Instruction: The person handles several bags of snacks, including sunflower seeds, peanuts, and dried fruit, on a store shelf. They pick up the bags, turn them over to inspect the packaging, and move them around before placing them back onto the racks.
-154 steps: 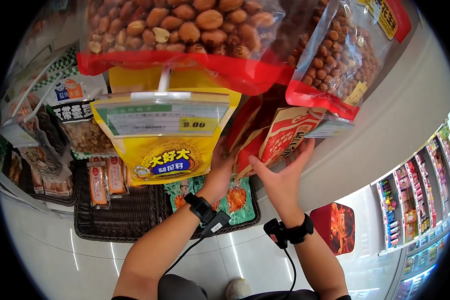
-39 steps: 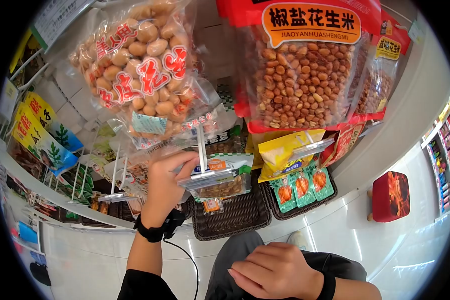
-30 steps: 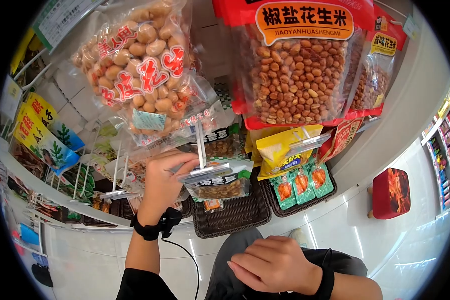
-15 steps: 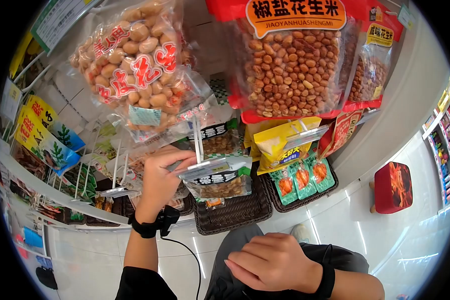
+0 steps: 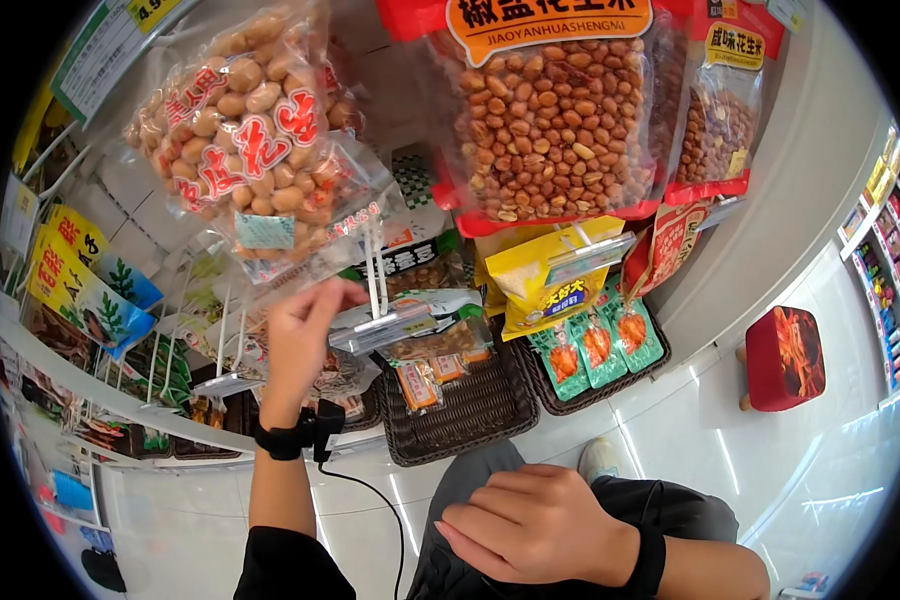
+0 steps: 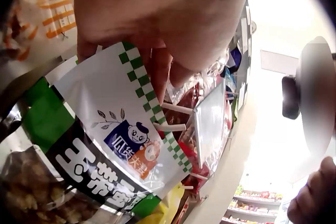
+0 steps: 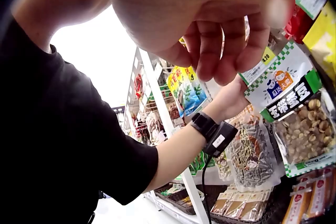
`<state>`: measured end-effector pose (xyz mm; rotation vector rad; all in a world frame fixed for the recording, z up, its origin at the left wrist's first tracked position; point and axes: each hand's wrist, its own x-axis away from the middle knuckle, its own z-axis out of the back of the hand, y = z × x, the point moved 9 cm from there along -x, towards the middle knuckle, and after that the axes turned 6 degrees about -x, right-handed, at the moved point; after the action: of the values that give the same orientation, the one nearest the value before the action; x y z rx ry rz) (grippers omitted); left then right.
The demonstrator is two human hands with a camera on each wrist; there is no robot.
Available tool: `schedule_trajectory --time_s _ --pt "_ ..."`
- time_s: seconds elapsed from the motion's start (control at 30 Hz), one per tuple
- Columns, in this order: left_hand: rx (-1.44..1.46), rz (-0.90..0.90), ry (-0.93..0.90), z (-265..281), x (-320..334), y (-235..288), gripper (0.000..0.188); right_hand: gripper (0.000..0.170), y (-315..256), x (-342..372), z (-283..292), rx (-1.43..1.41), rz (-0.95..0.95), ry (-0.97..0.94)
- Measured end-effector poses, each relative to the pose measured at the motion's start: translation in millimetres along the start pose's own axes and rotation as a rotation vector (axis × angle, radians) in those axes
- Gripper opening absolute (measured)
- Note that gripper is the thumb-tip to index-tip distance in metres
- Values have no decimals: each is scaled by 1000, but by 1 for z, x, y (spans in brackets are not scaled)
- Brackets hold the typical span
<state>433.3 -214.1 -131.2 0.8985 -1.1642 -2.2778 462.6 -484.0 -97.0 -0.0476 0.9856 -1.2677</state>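
Observation:
My left hand [image 5: 305, 325] is at a hanging bag of broad beans [image 5: 448, 342], beside the white hook and its price-tag holder [image 5: 385, 329]. In the left wrist view, the fingers pinch the white top edge of this bag [image 6: 107, 95], which has a green check border. The right wrist view shows the same bag [image 7: 302, 127] hanging with its beans visible through the clear lower part, the left hand at its upper corner. My right hand [image 5: 545, 525] hovers in front of the lap, fingers loosely curled and holding nothing.
A bag of coated peanuts [image 5: 240, 150] hangs above the left hand. Red bags of peanuts [image 5: 550, 130] and a yellow sunflower-seed bag [image 5: 555, 285] hang to the right. Below are dark wicker baskets [image 5: 465, 425] with small packets. A red stool [image 5: 785, 360] stands on the floor.
Both hands were at a red packet behind the yellow bag; since then the left went to the broad beans and the right to the lap. Lately the bean bag has tilted, uncovering orange packets below.

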Motion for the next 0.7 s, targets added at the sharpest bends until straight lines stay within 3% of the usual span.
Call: schedule_trajectory --time_s 0.07,0.13,0.27,0.3,0.43,0.47,0.57,0.6,0.7 --pt "115 33 17 3 -8 -3 23 9 1 3 -2 1 -1 -12" --pt "349 87 198 18 -12 -10 30 9 1 7 -2 -16 22 47" --pt "376 79 246 15 -15 -10 43 10 0 10 -4 -33 24 64" --pt "300 162 171 12 -15 -14 46 10 -1 10 -3 -28 32 72" --pt "191 205 16 8 -22 -12 46 11 -3 11 -7 -37 31 61" --pt "189 212 16 11 -21 -15 46 11 -4 11 -8 -43 28 58" --pt "-341 107 116 18 -15 14 52 12 -6 10 -7 -38 24 73" --pt "-342 111 115 22 -14 14 52 12 -6 11 -8 -36 23 61" --pt "-499 246 31 26 -19 1 59 11 -4 9 -10 -24 24 37"
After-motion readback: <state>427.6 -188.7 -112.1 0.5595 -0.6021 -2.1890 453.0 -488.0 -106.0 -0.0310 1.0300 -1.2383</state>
